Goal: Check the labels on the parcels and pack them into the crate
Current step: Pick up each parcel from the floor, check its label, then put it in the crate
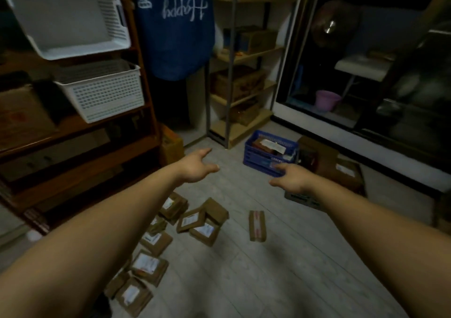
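Parcels (195, 222) on floor (288, 273), blue crate (258, 157) beyond, left hand (195, 168), right hand (291, 179) outstretched, both grips slack, empty

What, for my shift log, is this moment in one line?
left hand open, empty | right hand open, empty | blue crate holds parcels | loose parcels on floor

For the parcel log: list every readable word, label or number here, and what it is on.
"Happy": white script on the blue cloth, seen reversed, so a likely reading.
Labels on the floor parcels: too blurred to read.
Label on the parcel in the crate: too blurred to read.
Label on the brown box right of the crate: unreadable.
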The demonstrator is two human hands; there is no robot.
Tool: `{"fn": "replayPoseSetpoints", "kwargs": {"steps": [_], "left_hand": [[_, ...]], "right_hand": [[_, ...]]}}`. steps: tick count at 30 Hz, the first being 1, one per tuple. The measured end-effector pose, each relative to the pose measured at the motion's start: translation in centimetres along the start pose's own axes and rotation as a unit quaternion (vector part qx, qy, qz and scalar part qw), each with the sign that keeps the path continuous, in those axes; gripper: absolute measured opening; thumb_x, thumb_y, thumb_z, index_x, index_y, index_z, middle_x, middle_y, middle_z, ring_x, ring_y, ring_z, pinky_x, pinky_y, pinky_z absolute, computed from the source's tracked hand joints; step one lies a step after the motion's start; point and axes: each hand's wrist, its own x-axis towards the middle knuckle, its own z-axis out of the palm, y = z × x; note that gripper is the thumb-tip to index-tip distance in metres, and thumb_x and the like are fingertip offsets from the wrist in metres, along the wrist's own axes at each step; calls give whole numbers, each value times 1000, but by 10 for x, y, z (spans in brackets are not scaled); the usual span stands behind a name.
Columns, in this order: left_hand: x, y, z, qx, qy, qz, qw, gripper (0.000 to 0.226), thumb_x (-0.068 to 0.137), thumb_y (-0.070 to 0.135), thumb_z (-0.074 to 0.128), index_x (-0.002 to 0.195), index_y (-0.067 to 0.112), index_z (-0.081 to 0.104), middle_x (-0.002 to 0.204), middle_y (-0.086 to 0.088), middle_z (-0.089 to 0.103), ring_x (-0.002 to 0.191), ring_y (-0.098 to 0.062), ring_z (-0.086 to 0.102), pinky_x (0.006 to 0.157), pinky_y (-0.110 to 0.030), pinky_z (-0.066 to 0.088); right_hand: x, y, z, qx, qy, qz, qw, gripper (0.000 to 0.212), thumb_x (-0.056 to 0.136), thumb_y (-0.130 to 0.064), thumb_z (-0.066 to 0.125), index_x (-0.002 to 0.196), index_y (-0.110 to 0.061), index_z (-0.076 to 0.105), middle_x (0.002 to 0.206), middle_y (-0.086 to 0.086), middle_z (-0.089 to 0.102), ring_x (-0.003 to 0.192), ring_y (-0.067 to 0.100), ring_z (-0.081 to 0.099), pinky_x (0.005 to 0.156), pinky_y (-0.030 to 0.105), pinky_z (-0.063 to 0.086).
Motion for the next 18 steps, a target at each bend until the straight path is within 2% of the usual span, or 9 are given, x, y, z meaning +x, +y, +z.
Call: {"fn": "replayPoseSetpoints", "kwargs": {"steps": [4, 10, 13, 18], "left_hand": [[74, 9, 31, 13, -28, -4, 1000, 73, 89, 42, 57, 149, 26, 18, 157, -4, 18, 141, -25, 22, 113, -40, 23], [195, 24, 64, 26, -77, -16, 997, 75, 89, 44, 56, 149, 22, 16, 158, -5, 14, 143, -25, 17, 116, -40, 18], [240, 31, 76, 17, -109, -22, 994, 77, 89, 46, 55, 149, 21, 16, 158, -6, 13, 143, -24, 16, 114, -37, 17], [289, 25, 100, 8, -141, -58, 988, 78, 89, 48, 54, 150, 21, 14, 158, -7, 12, 143, -24, 15, 113, -34, 18]], "right_hand": [[56, 30, -3, 10, -34, 25, 999, 76, 83, -54, 59, 146, -22, 31, 137, 10, 50, 118, 27, 52, 95, 35, 43], [144, 68, -22, 12, -54, 51, 997, 76, 80, -55, 60, 144, -23, 36, 146, 4, 42, 127, 24, 45, 102, 34, 39], [180, 89, -39, 31, -67, 62, 995, 72, 80, -51, 63, 142, -22, 41, 144, 2, 45, 125, 23, 47, 105, 39, 40], [242, 125, -50, 36, -82, 58, 994, 68, 81, -47, 66, 139, -17, 45, 141, 8, 47, 124, 26, 49, 103, 42, 42]]}}
